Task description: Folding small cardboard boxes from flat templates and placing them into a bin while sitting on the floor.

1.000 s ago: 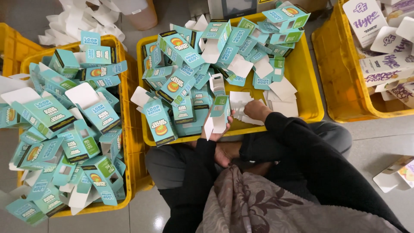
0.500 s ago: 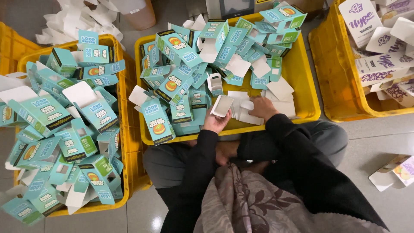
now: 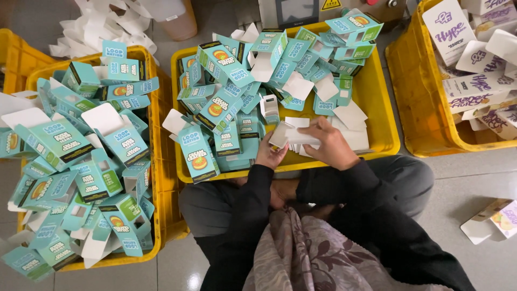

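Both hands pinch one white flat carton blank [image 3: 295, 137] at near rim of middle yellow crate [image 3: 377, 108]: left hand [image 3: 271, 153] grips end, right hand [image 3: 331, 143] closes over top. I judge folding step; needs flaps squared. Teal cartons [image 3: 226, 102] heaped beyond; left crate [image 3: 156, 178] same; right crate [image 3: 420, 113] white-purple ones.

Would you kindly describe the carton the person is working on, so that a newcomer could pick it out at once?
Start at the middle yellow plastic crate, heaped with teal cartons. At its near edge, the left hand and the right hand meet on a small folded cardboard carton. Unlike its printed teal neighbours, it shows only its plain white side and is the only one being held.
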